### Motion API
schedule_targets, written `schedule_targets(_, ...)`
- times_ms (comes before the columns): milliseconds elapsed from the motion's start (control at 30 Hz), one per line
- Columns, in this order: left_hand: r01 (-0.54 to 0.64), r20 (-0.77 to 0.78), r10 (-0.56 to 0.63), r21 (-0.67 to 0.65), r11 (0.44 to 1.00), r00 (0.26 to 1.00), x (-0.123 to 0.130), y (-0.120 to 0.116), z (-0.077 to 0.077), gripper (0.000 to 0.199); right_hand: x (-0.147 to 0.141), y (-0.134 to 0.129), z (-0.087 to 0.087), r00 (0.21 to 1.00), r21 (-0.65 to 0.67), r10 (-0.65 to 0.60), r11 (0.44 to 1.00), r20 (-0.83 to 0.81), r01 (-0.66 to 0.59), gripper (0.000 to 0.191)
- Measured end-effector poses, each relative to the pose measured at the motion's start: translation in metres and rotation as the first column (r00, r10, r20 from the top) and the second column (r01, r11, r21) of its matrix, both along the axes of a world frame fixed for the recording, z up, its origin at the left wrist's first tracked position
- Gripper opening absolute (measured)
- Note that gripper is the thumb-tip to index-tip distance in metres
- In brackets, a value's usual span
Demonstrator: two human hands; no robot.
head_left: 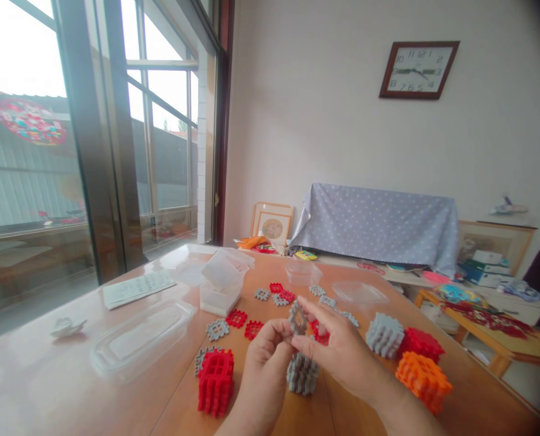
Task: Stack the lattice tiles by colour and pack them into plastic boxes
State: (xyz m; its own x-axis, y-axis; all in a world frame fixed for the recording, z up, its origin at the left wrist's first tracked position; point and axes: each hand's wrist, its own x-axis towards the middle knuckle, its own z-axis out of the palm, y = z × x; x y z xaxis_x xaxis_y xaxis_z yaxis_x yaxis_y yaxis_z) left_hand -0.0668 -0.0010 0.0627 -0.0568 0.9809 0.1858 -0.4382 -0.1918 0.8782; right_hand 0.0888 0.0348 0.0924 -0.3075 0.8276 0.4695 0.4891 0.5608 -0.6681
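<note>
Between my two hands a grey interlocking plastic tile [298,319] is held up, tilted, over the table. My left hand [270,357] pinches its lower left edge. The thumb and fingers of my right hand [333,336] grip it from the right. Right below stands a stack of grey tiles [302,374], partly covered by my hands. A stack of red tiles [215,383] is left of my left hand, with a grey tile [201,360] behind it. Loose red tiles [237,318] and grey tiles [218,330] lie flat beyond my hands.
On the right stand a grey stack [385,335], a red stack [422,345] and an orange stack [424,381]. Clear plastic lids [143,339], a translucent container [220,301], another clear tub [302,274], a paper pad [139,289] and a crumpled wrapper [68,327] are on the table [170,393].
</note>
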Motion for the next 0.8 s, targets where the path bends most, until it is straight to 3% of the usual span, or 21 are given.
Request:
schedule_targets(100, 0.000, -0.034, 0.000, 0.001, 1.000, 0.999, -0.002, 0.000, -0.002, 0.023, 0.005, 0.001, 0.000, 1.000, -0.011, 0.021, 1.000, 0.023, -0.021, 0.066)
schedule_targets(233, -0.099, -0.046, 0.097, -0.033, 0.995, 0.994, -0.005, 0.005, -0.006, 0.023, 0.018, 0.008, -0.004, 0.998, -0.091, -0.003, 0.996, 0.058, 0.008, 0.061)
schedule_targets(367, -0.160, -0.068, 0.154, -0.095, 0.983, 0.986, -0.007, 0.012, -0.012, 0.026, 0.027, 0.013, -0.006, 0.978, -0.077, -0.032, 0.996, 0.205, 0.049, 0.057)
schedule_targets(567, -0.177, -0.070, 0.169, -0.125, 0.976, 0.983, -0.006, 0.015, -0.017, 0.027, 0.027, 0.012, -0.005, 0.927, -0.056, 0.034, 0.998, 0.373, -0.014, 0.058)
schedule_targets(800, -0.171, -0.105, 0.160, -0.115, 0.978, 0.982, -0.008, 0.016, -0.017, 0.022, 0.024, 0.006, -0.001, 0.912, -0.124, 0.083, 0.992, 0.402, -0.035, 0.060)
